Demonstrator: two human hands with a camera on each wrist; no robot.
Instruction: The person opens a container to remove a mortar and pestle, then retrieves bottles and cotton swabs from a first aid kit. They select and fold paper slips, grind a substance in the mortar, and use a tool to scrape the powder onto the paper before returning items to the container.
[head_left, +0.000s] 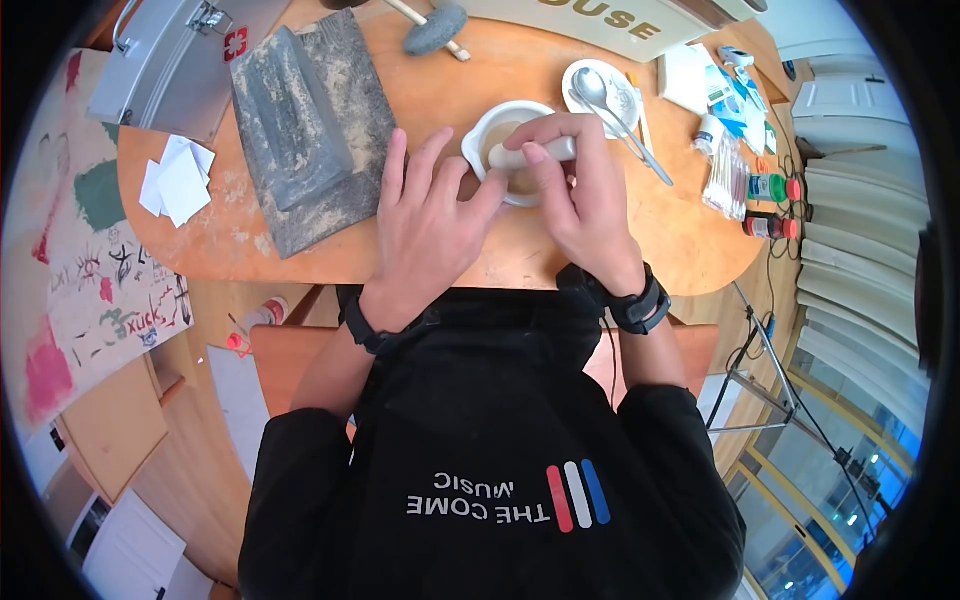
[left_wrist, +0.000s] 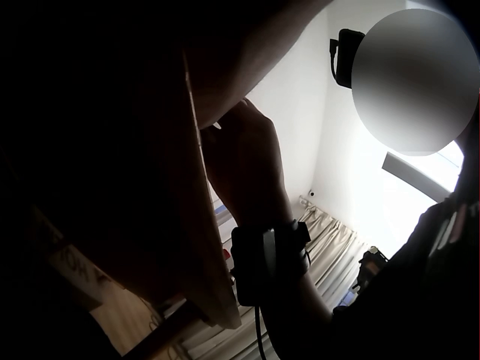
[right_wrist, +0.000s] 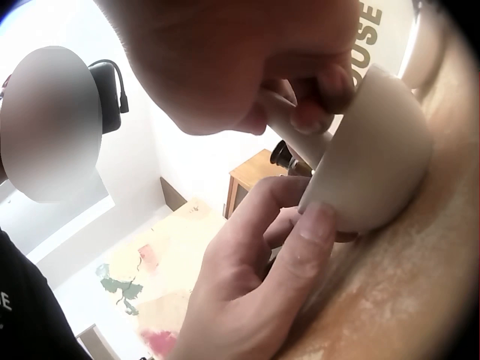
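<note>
A white mortar (head_left: 512, 107) with a pouring lip stands on the wooden table, with beige-brown matter inside. My right hand (head_left: 590, 185) grips the white pestle (head_left: 556, 150), whose lower end reaches into the bowl. In the right wrist view, the mortar (right_wrist: 379, 161) shows from the side and the pestle (right_wrist: 294, 127) slants over its rim. My left hand (head_left: 430, 215) holds the mortar at its near left side, thumb on the outer wall and index finger bent at the rim. Its other fingers spread outward. The left wrist view is mostly dark.
Just beyond the mortar lies a white saucer (head_left: 572, 72) with a metal spoon (head_left: 610, 105). A grey slab (head_left: 310, 130) on a dusty mat is at the left, near paper pieces (head_left: 180, 180) and a metal case (head_left: 180, 70). Cotton swabs (head_left: 727, 190) and small bottles (head_left: 768, 188) line the right edge.
</note>
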